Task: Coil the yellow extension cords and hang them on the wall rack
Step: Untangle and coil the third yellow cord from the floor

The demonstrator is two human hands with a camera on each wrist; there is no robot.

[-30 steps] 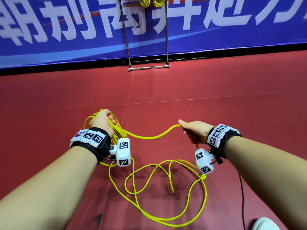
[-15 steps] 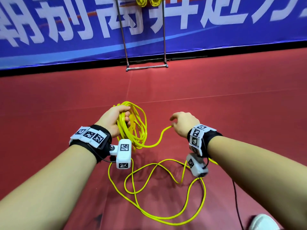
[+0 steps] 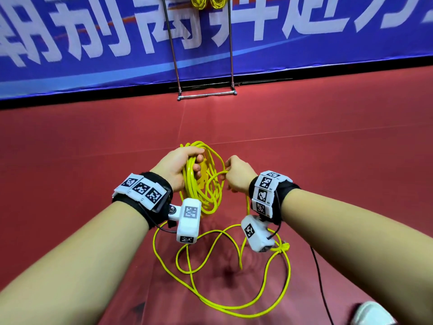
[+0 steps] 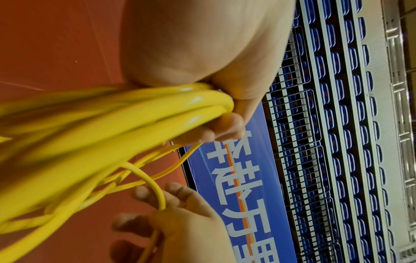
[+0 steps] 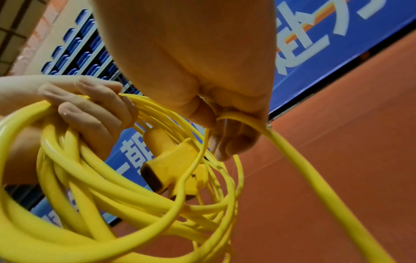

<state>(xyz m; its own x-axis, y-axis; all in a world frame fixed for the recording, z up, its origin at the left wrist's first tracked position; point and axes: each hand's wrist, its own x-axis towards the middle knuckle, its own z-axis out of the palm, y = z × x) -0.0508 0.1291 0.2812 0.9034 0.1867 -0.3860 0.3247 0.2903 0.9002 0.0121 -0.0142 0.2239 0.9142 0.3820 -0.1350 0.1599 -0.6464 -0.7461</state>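
Observation:
My left hand (image 3: 180, 164) grips the top of a coil of yellow extension cord (image 3: 206, 191); several loops hang from its curled fingers (image 5: 94, 113). A yellow plug block (image 5: 173, 165) dangles inside the coil. My right hand (image 3: 236, 174) pinches the free strand (image 5: 290, 151) just beside the coil, fingers curled round it. The uncoiled cord (image 3: 234, 308) lies in loose loops on the red floor below my wrists, with a knot (image 3: 282, 247) on it. The metal rack (image 3: 203, 97) stands at the wall, two yellow coils (image 3: 208, 2) hanging at its top.
A blue banner (image 3: 304, 38) with white characters runs along the wall behind the rack. A thin black cable (image 3: 321, 285) trails from my right wrist. A white shoe (image 3: 372, 314) shows at the bottom right. Red floor (image 3: 328, 141) stretches between me and the rack.
My right hand has swung left from well apart to right beside the coil, bringing the strand with it. My left hand has lifted the coil, and slack has left the floor.

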